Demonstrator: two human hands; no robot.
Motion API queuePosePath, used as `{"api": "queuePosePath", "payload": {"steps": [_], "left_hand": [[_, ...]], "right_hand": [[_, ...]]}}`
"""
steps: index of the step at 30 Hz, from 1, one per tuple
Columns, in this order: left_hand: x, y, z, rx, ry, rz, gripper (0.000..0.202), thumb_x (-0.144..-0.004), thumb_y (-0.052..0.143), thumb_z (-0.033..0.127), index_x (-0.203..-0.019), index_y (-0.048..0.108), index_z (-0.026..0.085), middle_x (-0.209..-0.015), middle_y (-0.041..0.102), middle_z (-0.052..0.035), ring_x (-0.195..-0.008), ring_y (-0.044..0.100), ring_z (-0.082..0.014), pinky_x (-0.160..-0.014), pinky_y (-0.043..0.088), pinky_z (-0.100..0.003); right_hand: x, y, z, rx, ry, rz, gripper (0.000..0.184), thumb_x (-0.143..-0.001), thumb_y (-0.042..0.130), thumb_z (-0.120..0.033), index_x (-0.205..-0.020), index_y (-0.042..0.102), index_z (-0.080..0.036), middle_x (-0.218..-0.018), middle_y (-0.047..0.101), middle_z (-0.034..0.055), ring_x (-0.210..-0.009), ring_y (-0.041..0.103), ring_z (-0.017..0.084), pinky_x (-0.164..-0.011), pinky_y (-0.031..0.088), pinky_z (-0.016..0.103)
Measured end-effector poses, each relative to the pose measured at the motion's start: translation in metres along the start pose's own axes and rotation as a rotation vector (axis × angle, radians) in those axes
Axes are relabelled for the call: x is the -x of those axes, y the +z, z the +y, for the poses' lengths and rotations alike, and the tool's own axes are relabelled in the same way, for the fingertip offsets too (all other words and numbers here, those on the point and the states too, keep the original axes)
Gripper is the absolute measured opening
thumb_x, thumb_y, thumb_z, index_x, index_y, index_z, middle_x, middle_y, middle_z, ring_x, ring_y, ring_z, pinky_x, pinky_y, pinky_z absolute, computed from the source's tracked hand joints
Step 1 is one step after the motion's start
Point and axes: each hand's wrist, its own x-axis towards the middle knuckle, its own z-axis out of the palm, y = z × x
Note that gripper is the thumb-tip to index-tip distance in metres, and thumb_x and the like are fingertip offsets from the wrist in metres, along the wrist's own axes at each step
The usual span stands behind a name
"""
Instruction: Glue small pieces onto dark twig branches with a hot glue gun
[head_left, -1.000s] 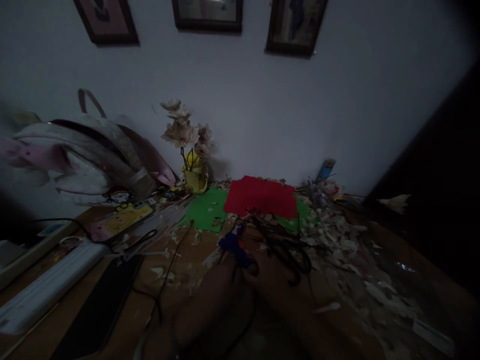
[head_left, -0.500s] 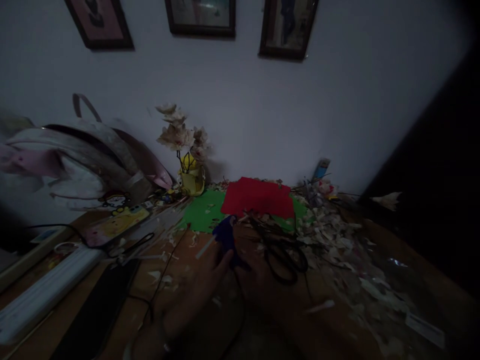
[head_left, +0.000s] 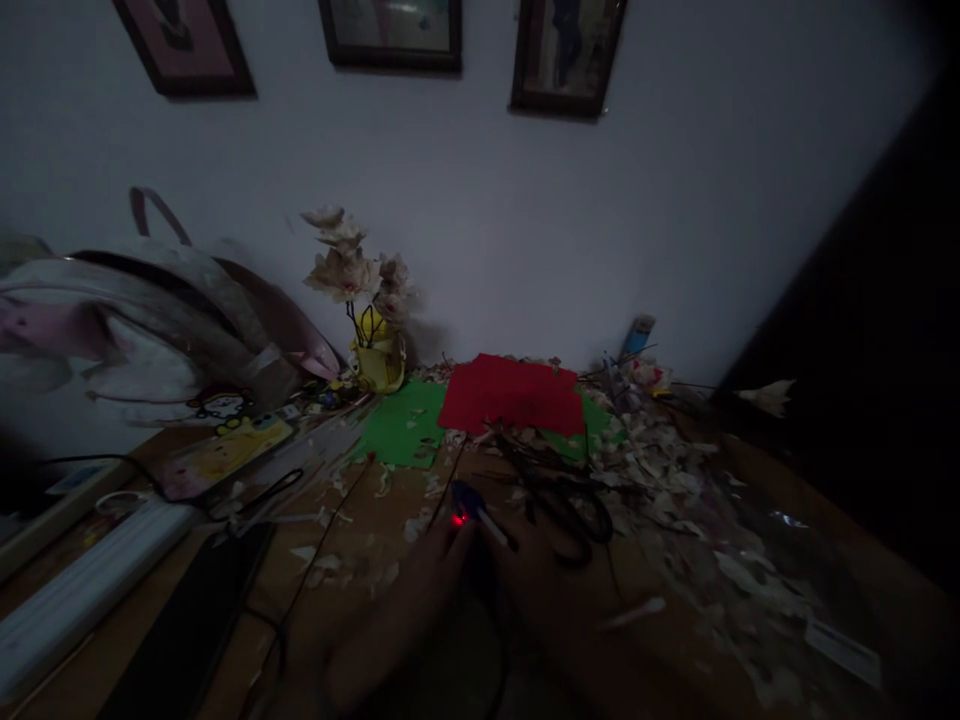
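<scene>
My left hand (head_left: 405, 610) grips the dark blue hot glue gun (head_left: 466, 507) low on the wooden desk (head_left: 360, 530), and a small red light glows on the gun. A white glue stick (head_left: 493, 528) runs from the gun into my right hand (head_left: 544, 590). Just beyond my right hand lie black-handled scissors (head_left: 570, 515). Farther back, a red paper sheet (head_left: 510, 395) overlaps a green paper sheet (head_left: 401, 425). The dim light hides most of the gun's body and my fingers.
Paper scraps (head_left: 667, 480) cover the desk's right side. A black cable (head_left: 322, 560) trails across the wood. At the left are a backpack (head_left: 135, 330), a yellow pouch (head_left: 225, 455), a white strip (head_left: 90, 570) and a black tablet (head_left: 187, 630). Paper flowers (head_left: 343, 275) stand in a yellow holder (head_left: 379, 365) against the wall.
The glue gun has dropped lower and turned, and its white stick now points right instead of left. A red light now shows. My hands have closed in around the gun.
</scene>
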Motion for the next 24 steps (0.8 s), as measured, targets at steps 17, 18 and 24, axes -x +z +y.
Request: {"api": "queuePosePath", "payload": {"steps": [17, 18, 24], "left_hand": [[0.007, -0.005, 0.014, -0.08, -0.102, -0.084, 0.038, -0.066, 0.041, 0.022, -0.1, 0.054, 0.012, -0.096, 0.064, -0.0077, -0.088, 0.057, -0.0228, -0.077, 0.044, -0.03], [0.009, -0.004, 0.015, -0.099, -0.075, -0.09, 0.038, -0.066, 0.042, 0.022, -0.1, 0.054, 0.013, -0.098, 0.064, -0.0077, -0.089, 0.056, -0.0232, -0.079, 0.043, -0.031], [0.017, 0.0, 0.014, -0.131, 0.036, -0.135, 0.048, -0.066, 0.045, 0.023, -0.113, 0.048, 0.016, -0.109, 0.06, -0.0082, -0.097, 0.054, -0.0247, -0.084, 0.042, -0.031]], "right_hand": [[-0.011, -0.014, 0.014, 0.345, -0.068, 0.228, 0.027, -0.076, 0.05, -0.042, -0.077, 0.063, -0.018, -0.075, 0.062, 0.0047, -0.071, 0.056, 0.016, -0.062, 0.043, 0.025], [-0.01, -0.015, 0.014, 0.355, -0.1, 0.21, 0.026, -0.077, 0.049, -0.041, -0.079, 0.062, -0.019, -0.076, 0.061, 0.0042, -0.072, 0.056, 0.016, -0.063, 0.042, 0.025], [-0.005, -0.016, 0.014, 0.32, -0.11, 0.191, 0.02, -0.076, 0.05, -0.037, -0.079, 0.062, -0.02, -0.08, 0.062, 0.0037, -0.075, 0.056, 0.016, -0.064, 0.042, 0.025]]}}
